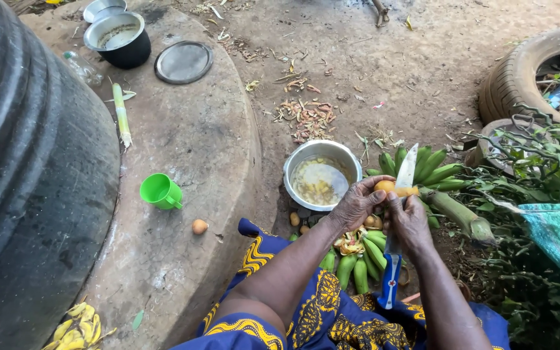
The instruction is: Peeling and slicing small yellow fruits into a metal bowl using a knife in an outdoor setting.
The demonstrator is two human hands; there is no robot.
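So, starting at the far left, a big black ribbed tank takes up that whole edge of the concrete slab, with a pile of yellow peels at its foot near the slab's bottom-left corner. Up at the slab's top edge sit a dark pot and a flat metal lid just beside it. A pale green stalk lies further down, then a green plastic cup tipped on its side and a small brown egg-like thing near the slab's right edge. Off the slab, on the dirt, stands a metal bowl with peeled yellow pieces in water. Right next to it the left hand is closed around a peeled banana, and the right hand grips a blue-handled knife, blade up against the fruit. Green bananas lie under the hands, more of them behind. An old tyre sits at the far right.
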